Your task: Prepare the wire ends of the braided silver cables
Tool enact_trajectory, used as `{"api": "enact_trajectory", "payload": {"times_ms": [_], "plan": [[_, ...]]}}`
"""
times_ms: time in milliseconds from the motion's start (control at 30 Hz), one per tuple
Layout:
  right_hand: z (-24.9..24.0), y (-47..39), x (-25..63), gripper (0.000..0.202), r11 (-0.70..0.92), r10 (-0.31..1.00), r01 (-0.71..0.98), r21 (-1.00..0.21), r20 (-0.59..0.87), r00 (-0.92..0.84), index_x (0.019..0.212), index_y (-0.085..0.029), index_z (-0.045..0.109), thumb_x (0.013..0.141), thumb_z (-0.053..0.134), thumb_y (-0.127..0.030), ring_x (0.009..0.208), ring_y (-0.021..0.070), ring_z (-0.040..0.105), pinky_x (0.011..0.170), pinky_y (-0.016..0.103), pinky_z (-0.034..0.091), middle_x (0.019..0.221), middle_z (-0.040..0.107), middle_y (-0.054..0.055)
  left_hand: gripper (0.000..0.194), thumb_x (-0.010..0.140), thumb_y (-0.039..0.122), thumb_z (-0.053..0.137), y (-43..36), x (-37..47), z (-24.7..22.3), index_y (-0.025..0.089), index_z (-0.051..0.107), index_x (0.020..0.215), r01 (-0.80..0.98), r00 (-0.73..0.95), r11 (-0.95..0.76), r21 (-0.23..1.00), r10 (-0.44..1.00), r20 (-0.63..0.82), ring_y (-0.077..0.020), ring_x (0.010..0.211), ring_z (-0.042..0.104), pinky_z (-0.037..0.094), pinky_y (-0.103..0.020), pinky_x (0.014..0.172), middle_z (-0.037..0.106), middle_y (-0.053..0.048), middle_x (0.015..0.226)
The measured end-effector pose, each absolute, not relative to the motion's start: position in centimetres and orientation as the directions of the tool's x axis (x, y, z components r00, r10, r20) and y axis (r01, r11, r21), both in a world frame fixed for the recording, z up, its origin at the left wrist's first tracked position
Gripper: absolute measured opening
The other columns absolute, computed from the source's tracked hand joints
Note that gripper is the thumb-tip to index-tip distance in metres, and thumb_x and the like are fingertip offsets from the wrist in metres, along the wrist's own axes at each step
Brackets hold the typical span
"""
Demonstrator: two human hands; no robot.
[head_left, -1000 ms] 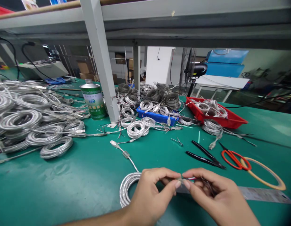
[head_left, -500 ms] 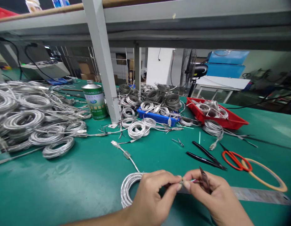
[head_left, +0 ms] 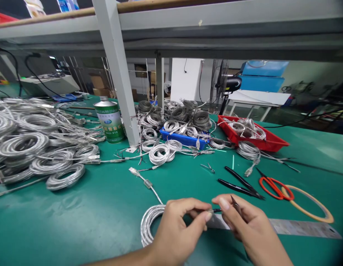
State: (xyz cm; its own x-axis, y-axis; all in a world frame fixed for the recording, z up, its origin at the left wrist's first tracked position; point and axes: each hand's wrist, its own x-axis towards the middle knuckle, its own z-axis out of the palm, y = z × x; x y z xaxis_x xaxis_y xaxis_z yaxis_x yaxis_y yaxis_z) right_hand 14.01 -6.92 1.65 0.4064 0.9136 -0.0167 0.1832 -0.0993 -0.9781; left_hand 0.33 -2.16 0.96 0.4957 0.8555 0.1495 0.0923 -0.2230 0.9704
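My left hand point(head_left: 178, 225) is closed, thumb and forefinger pinching the end of a clear-jacketed silver cable. From that pinch a short dark stretch of wire point(head_left: 216, 210) reaches toward my right hand point(head_left: 243, 221). The right fingers are curled around a dark pointed metal tool point(head_left: 235, 205), whose tip sticks up past the forefinger; its exact kind is hidden in the palm. Left of my left hand lies the cable's coil point(head_left: 149, 221), its USB plug point(head_left: 134, 171) stretched out behind. Under the hands runs a steel ruler point(head_left: 301, 228).
Black-handled cutters point(head_left: 240, 184), orange-handled scissors point(head_left: 274, 186) and a tape ring point(head_left: 312, 203) lie to the right. Coiled cables point(head_left: 24, 144) pile up at left beside a green can point(head_left: 109, 122). Behind are a blue tray point(head_left: 185, 138), a red tray point(head_left: 254, 142) and a shelf post point(head_left: 117, 74).
My right thumb and forefinger have come slightly away from the left fingertips. Coloured wire showed at the right fingers before; a dark stretch now shows between the hands. The view has shifted slightly.
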Motion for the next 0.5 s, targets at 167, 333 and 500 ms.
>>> {"api": "enact_trajectory", "payload": {"times_ms": [167,333,500], "plan": [[2.1,-7.0,14.0,0.036,-0.069,0.881,0.146,-0.987,0.009,0.474,0.085,-0.020,0.065,0.067,0.062,-0.050,0.040,0.0066,0.030,0.036,0.017,0.029,0.050,0.041,-0.006,0.016,0.078,0.021,0.057,-1.9,0.4,1.0,0.012,0.067,0.087,0.011,0.508,-0.119,0.993,0.856,0.097,-0.0143,0.060,0.061,0.047,-0.024,0.060,0.067,-0.005,0.064],[2.5,-7.1,14.0,0.030,-0.069,0.881,0.125,-0.990,-0.002,0.473,0.074,-0.019,0.066,0.064,0.066,-0.048,0.043,0.0086,0.041,0.043,0.020,0.040,0.052,0.047,-0.005,0.022,0.077,0.022,0.057,-1.7,0.6,0.8,0.012,0.066,0.095,-0.037,0.512,-0.035,0.999,0.858,0.049,-0.0137,0.061,0.060,0.048,-0.025,0.061,0.068,-0.007,0.073],[2.8,-7.0,14.4,0.025,0.019,0.955,0.274,-0.961,0.099,0.279,0.066,-0.020,0.064,0.075,0.057,-0.042,0.061,0.0152,0.054,0.056,0.020,0.045,0.063,0.060,0.000,0.025,0.077,0.024,0.056,-1.7,0.3,0.6,0.016,0.067,0.098,0.062,0.513,-0.205,0.977,0.846,0.145,-0.0148,0.064,0.057,0.046,-0.029,0.066,0.067,-0.008,0.079]]}}
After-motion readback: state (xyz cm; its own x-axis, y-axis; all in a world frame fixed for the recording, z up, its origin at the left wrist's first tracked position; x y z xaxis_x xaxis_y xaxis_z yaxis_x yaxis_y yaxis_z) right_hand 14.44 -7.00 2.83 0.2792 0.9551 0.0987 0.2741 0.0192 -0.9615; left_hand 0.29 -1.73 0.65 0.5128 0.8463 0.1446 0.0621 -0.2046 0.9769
